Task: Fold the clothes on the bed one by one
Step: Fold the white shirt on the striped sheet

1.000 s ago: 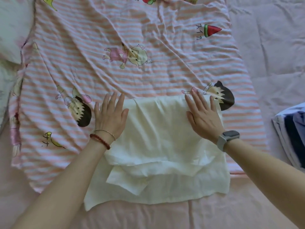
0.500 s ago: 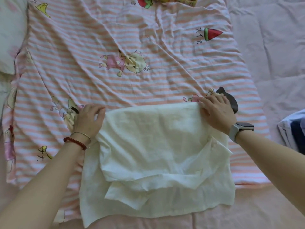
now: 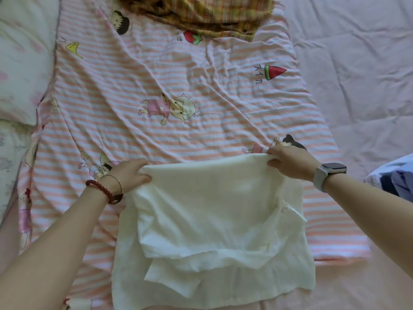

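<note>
Grip: the left hand (image 3: 128, 174) and the right hand (image 3: 290, 162) each pinch a far corner of a cream-white garment (image 3: 212, 215), which lies partly folded on a pink-striped cartoon sheet (image 3: 178, 86) at the near edge of the bed (image 3: 357, 74). A plaid cloth (image 3: 201, 12) waits at the far end, and folded blue clothes (image 3: 395, 180) sit to the right. To fold well, I would judge, both corners should rise evenly and come toward the near hem, edges matched before smoothing flat.

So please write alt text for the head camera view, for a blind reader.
Two hands, left hand and right hand, grip the far corners of a cream garment on a pink striped sheet; a plaid cloth lies beyond.
</note>
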Demonstrator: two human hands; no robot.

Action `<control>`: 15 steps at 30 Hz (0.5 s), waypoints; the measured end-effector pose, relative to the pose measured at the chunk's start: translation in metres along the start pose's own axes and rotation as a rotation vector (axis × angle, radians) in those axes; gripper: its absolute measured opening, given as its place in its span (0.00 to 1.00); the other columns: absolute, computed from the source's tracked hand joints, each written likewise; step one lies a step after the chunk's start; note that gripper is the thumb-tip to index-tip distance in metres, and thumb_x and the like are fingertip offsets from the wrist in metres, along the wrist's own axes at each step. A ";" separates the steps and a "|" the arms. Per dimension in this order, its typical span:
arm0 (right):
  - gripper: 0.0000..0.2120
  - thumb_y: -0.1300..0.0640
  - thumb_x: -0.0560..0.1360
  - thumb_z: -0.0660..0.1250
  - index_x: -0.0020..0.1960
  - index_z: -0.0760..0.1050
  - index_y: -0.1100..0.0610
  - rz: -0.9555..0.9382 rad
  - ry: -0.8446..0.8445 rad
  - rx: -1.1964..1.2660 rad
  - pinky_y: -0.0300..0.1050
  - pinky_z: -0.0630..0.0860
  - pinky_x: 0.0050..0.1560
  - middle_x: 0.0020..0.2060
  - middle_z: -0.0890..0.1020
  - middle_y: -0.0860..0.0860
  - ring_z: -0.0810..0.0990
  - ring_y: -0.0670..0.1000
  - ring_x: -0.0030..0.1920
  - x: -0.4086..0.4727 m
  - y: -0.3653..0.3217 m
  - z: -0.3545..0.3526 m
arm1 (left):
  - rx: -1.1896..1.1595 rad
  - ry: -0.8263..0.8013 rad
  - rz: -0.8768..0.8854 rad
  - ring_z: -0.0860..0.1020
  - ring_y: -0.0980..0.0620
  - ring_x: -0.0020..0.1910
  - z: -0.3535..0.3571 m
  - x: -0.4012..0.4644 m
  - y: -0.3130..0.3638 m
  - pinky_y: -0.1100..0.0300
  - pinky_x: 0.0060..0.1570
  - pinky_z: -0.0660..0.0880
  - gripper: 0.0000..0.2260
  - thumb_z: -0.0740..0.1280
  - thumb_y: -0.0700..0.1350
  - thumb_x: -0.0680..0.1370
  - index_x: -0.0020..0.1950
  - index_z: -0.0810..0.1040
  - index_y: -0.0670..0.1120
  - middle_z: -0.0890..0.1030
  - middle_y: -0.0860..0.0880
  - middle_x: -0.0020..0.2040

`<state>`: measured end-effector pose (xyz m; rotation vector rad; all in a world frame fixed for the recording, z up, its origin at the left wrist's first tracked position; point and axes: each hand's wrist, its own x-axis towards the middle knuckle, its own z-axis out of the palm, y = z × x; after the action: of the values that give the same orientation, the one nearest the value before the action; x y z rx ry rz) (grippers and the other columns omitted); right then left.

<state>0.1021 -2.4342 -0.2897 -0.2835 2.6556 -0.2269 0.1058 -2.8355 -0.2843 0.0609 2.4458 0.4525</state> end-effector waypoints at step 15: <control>0.06 0.65 0.74 0.65 0.49 0.76 0.65 0.005 0.890 -0.032 0.50 0.68 0.35 0.44 0.78 0.63 0.77 0.65 0.44 0.061 -0.020 -0.123 | 0.208 0.996 0.132 0.75 0.37 0.46 -0.126 0.039 0.060 0.47 0.42 0.65 0.07 0.66 0.39 0.75 0.49 0.75 0.36 0.77 0.36 0.45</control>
<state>-0.0045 -2.4544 -0.2033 -0.2139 3.5392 -0.3759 -0.0055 -2.8122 -0.1946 0.1024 3.4821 0.3159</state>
